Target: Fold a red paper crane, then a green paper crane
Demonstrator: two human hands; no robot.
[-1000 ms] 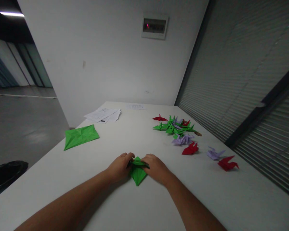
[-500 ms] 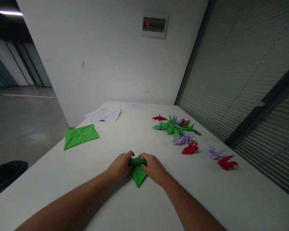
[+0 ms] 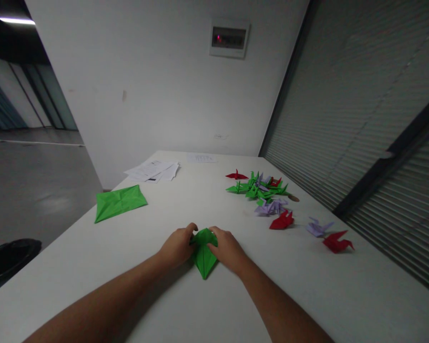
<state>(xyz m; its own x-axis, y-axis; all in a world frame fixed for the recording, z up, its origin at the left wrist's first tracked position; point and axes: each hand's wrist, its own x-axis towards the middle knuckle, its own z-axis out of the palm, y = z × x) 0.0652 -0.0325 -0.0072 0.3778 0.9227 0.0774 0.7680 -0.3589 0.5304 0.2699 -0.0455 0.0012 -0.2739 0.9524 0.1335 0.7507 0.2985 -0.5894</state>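
On the white table (image 3: 164, 295), just nearer than the heap of finished paper cranes (image 3: 262, 189): half-folded green origami paper (image 3: 203, 255), lying flat, point toward the viewer. Left hand (image 3: 178, 247) pinching its far left edge, right hand (image 3: 227, 247) pressing the far right flap, fingers closed on paper. Likely mid-crease; next, presumably, firm flattening along the fold. Left of the cranes, a creased green sheet (image 3: 119, 202) and white papers (image 3: 153, 170).

Both hands press a folded green paper piece (image 3: 203, 252) on a white table (image 3: 164, 209).
Left hand (image 3: 178, 247) and right hand (image 3: 228, 248) flank it; folded paper cranes (image 3: 262, 190) lie well apart.
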